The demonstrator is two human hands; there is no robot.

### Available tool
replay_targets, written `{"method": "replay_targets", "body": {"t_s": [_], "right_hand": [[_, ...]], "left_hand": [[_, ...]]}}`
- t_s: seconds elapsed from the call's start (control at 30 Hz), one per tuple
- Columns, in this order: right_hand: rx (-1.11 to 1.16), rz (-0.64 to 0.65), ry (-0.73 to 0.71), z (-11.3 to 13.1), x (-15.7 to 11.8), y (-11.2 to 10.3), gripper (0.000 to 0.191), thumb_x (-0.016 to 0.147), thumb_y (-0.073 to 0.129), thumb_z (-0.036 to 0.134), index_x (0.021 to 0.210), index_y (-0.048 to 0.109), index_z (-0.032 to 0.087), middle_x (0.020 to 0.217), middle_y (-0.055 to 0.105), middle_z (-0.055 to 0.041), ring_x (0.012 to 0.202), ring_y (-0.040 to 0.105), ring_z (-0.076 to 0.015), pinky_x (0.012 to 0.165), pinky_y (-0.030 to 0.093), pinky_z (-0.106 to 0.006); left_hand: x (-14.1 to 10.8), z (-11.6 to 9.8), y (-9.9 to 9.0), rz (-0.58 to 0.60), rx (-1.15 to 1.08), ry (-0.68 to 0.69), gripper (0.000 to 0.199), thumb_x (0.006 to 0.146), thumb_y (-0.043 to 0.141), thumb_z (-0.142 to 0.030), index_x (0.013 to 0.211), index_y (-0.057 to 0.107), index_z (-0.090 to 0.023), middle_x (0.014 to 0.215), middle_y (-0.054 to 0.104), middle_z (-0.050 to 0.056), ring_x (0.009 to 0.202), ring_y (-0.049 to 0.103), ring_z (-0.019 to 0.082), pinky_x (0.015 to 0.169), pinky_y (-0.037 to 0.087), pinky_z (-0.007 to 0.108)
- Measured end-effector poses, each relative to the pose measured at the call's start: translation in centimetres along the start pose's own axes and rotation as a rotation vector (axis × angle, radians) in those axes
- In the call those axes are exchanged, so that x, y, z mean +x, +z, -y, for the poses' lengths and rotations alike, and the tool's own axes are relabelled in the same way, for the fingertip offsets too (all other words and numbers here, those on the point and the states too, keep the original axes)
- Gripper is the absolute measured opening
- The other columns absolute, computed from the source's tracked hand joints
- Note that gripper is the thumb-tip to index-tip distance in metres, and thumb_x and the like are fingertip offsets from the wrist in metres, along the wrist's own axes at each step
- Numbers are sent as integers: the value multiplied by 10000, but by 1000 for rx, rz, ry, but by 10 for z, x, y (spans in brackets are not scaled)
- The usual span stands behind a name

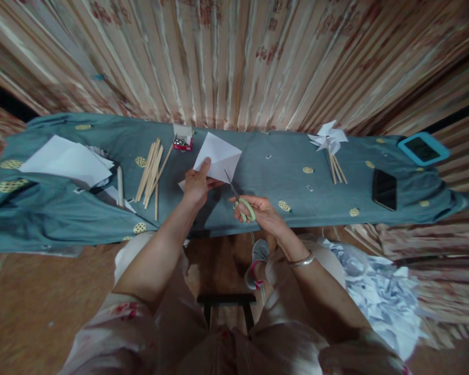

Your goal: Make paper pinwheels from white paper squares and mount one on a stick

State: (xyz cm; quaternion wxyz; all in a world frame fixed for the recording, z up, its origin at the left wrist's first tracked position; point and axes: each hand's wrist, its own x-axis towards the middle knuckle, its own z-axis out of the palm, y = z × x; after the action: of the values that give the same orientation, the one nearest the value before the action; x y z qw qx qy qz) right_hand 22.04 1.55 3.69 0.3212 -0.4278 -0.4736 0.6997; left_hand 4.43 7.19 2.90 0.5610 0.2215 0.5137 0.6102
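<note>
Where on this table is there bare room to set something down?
The largest bare patch is tablecloth between the paper square and the pinwheels; a narrower one lies between pinwheels and phone. The left is crowded: paper stack, sticks, red box.

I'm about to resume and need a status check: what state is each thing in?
Square paper: creased, held in left hand
Scissors: held in right hand, blade opening unclear
Red box: lid open, metal pieces inside
Wooden sticks: loose, lying bunched
Pinwheels: assembled, lying down
Phone: screen dark
Blue-framed tablet: screen dark
Paper stack: unevenly piled
White paper heap: jumbled
</note>
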Motion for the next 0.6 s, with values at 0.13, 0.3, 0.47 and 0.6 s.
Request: {"method": "replay_targets", "body": {"t_s": [0.13,0.3,0.47,0.6], "right_hand": [[-1,-2,3,1,0,1,559,589,839,627,904,753,174,626,648,30,521,547,-59,491,392,-198],[-20,-5,4,0,0,1,550,597,845,605,923,755,170,620,650,24,516,546,-67,484,383,-205],[-10,-11,17,-2,1,1,547,593,848,601,920,756,172,617,646,25,517,543,-69,491,391,-211],[-8,-14,23,-2,1,1,539,583,854,595,904,753,173,610,636,32,515,536,-66,495,397,-213]], "left_hand": [[-1,-1,1,-4,12,-4,285,801,710,-431,826,623,-161,654,684,36,639,721,231,689,620,379],[-1,-1,0,2,14,4,243,832,676,-399,838,628,-161,667,692,41,659,730,238,705,622,387],[0,0,-2,0,33,2,302,818,699,-443,895,641,-157,680,701,50,735,748,256,729,620,372],[-1,-1,-2,7,43,-7,280,841,676,-414,925,639,-150,693,701,54,690,734,236,729,617,363]]}}
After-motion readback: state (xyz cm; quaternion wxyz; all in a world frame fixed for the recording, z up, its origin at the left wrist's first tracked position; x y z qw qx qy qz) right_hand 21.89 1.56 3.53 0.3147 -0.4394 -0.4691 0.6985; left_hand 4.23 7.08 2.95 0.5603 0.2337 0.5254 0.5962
